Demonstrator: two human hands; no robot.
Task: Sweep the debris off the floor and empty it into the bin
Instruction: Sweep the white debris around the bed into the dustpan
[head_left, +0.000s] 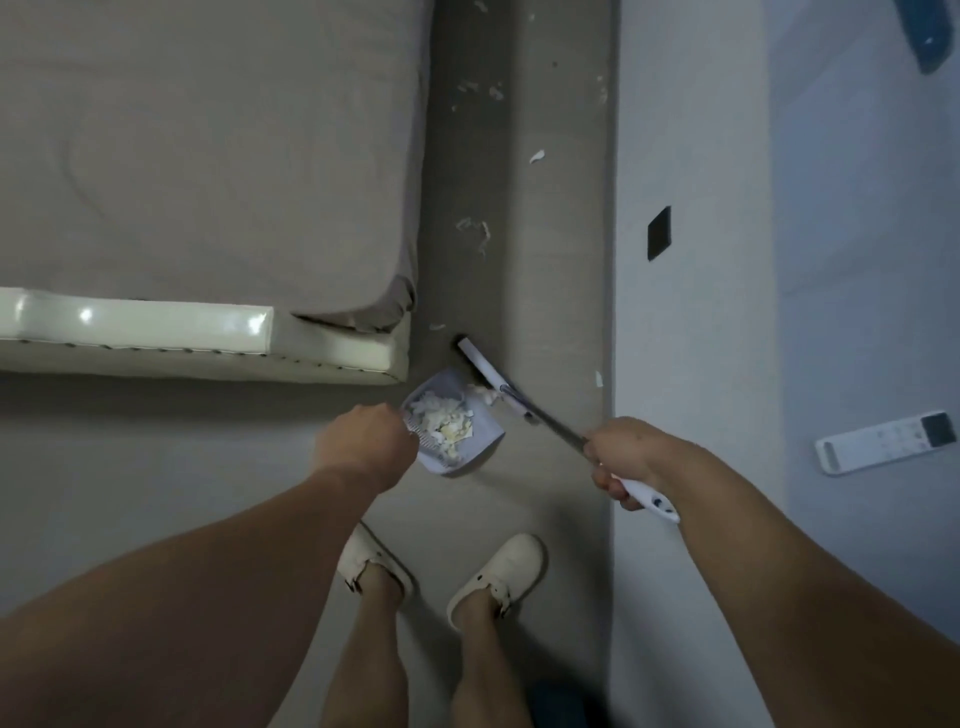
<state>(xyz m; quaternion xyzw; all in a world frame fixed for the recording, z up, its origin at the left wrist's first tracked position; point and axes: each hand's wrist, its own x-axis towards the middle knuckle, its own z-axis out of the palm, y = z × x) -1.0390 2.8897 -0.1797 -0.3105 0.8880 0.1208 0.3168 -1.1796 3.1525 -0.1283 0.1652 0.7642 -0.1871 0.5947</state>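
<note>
The grey floor (545, 270) carries scattered white debris (475, 228), a dustpan (488, 431) heaped with scraps, and the broom head (480, 364) just beside it. A bed (208, 156) stands on the left

Grey bed (208, 156), white remote control (885, 441) on wall, cream clogs (498, 571)

Showing two bare forearms, no sleeves reaching into view, no watch or bands on the wrists; left hand (363, 447) and right hand (621, 457) both ungloved. Showing bare lower legs as well, no trouser hems in view. Wearing a pair of cream clogs, left clog (371, 564) and right clog (498, 574), each rounded at the toe, open at the heel, carrying a strap across the instep with a small dark buckle at the side
</note>
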